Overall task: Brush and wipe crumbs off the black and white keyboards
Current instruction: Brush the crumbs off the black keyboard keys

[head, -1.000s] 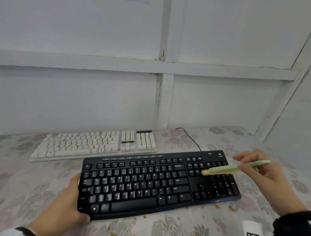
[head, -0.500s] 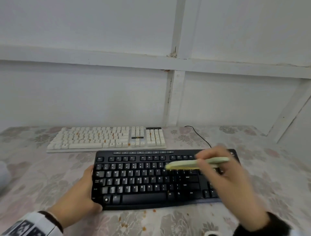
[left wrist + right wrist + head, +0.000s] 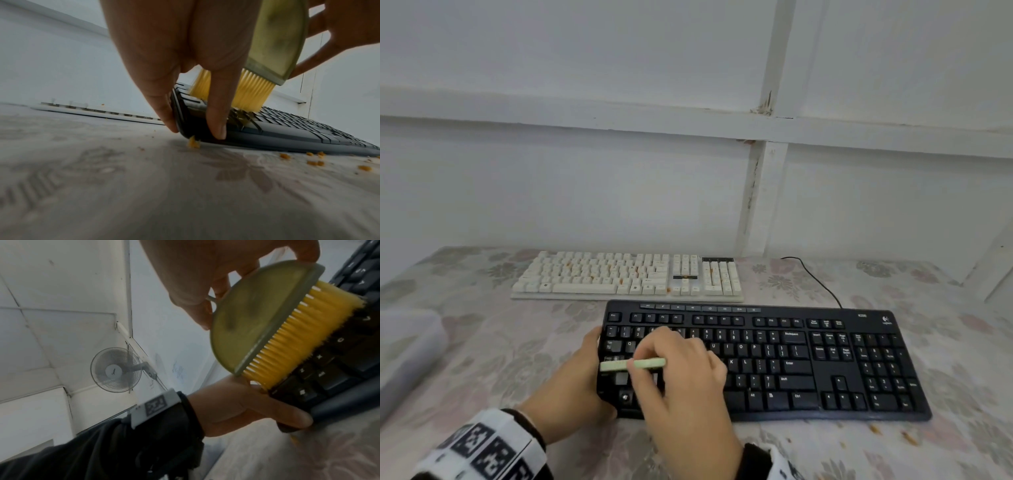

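Two grips: our left hand (image 3: 571, 387) gripped the black keyboard (image 3: 791, 363) edge; our right hand (image 3: 681, 383), holding the brush (image 3: 631, 364), had crossed leftward.

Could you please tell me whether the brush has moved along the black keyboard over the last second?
Yes. The brush travelled from the black keyboard's number-pad end to its left end.

Head view: looks forward and down from above the floral-patterned tablecloth (image 3: 808, 284), taking in the whole flat black plastic keyboard (image 3: 825, 363), the cream-white keyboard (image 3: 626, 275) behind it and the white panelled wall. Left-wrist view: sits low, almost at cloth level, close behind the left hand (image 3: 185, 53), facing along the black keyboard's left end. Right-wrist view: tilted, close under the right hand (image 3: 222, 272), facing up past the pale green, yellow-bristled brush (image 3: 273, 324); all three views share this brush and keyboard corner.
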